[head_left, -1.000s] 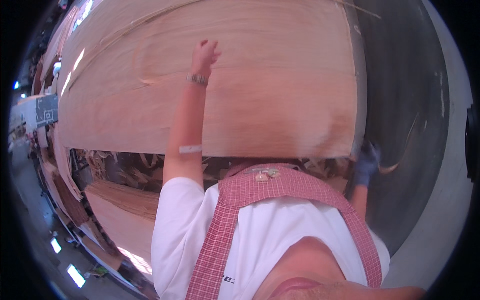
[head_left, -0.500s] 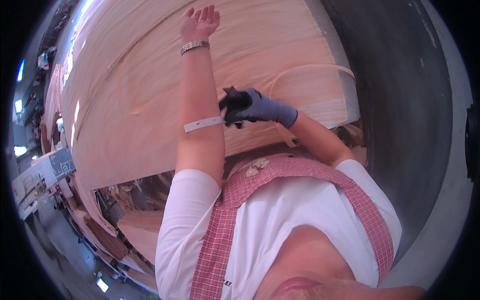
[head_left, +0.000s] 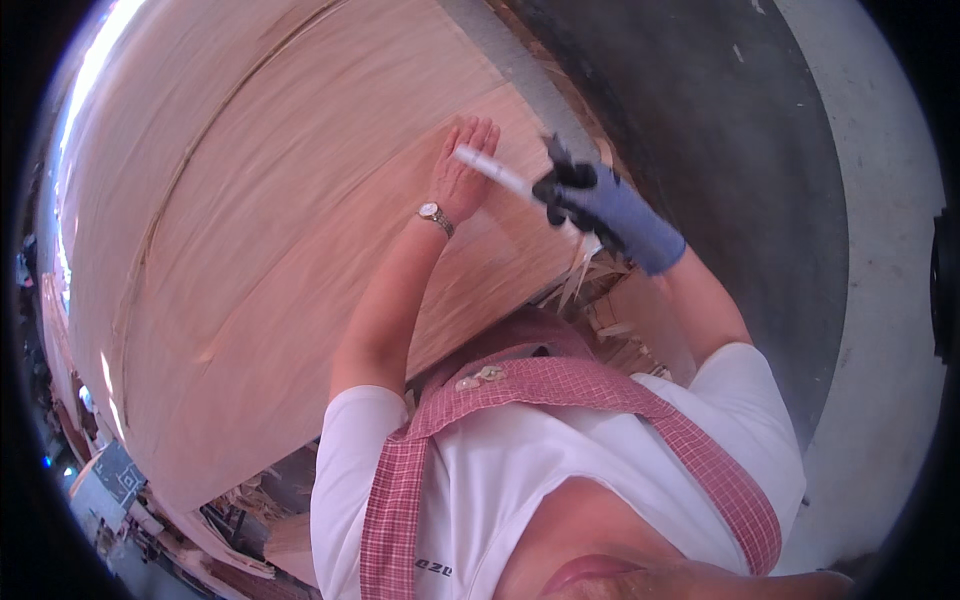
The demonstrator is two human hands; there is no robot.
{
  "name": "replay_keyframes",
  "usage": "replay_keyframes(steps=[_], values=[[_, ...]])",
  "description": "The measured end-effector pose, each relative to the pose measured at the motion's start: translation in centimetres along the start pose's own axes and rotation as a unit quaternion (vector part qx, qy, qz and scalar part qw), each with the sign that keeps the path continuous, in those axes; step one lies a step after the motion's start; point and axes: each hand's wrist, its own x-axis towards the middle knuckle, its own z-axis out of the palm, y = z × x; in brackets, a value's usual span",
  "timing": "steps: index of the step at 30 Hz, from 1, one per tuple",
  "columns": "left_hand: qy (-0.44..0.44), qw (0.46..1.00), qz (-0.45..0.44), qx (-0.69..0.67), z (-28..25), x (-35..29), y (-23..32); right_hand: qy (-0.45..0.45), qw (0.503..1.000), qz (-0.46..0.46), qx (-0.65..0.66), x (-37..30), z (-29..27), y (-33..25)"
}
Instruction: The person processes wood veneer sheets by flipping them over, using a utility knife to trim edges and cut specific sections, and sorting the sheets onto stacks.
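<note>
My left hand [head_left: 465, 175], bare and with a watch [head_left: 435, 214] at its wrist, lies with stretched fingers on a wide, pale wood veneer sheet [head_left: 330, 210]. To its right is my right hand [head_left: 600, 205], in a blue knitted glove with black fingers. Those fingers are closed on a narrow white strip [head_left: 497, 172] with small dark marks. The strip's far end reaches across in front of my left hand. A dark angular piece [head_left: 560, 150] sticks up at the gloved fingers; whether it is a tool or part of the glove I cannot tell.
A long dark seam [head_left: 205, 130] runs along the sheet. Torn wood scraps [head_left: 615, 325] lie beside its right near corner, close to my apron. At the right a dark floor strip [head_left: 740, 200] borders a grey floor [head_left: 870, 300]. More scraps [head_left: 255, 500] show at lower left.
My left hand, raised palm up before, has turned over and come nearer, onto the sheet. My right hand has moved right, away from my left forearm, with the white strip.
</note>
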Motion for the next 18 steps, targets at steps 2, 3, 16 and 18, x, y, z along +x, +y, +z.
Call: replay_keyframes(steps=[2, 3, 16, 18], values=[[-0.027, 0.998, -0.057, 0.018, 0.6, 1.3, 0.0, 0.04, 0.999, 0.001, -0.014, 3.2, -1.7, -2.0], [-0.009, 0.997, -0.075, 0.018, 1.1, 1.9, -0.2, 0.058, 0.998, -0.019, -0.031, 4.8, -2.2, -2.5], [0.003, 0.995, -0.094, 0.03, 0.2, 4.5, -2.0, 0.084, 0.996, 0.032, 0.025, 15.4, -3.8, 4.9], [-0.02, 0.995, -0.085, 0.037, -0.2, 5.3, -2.2, 0.088, 0.995, 0.04, 0.032, 15.4, -3.8, 5.4]])
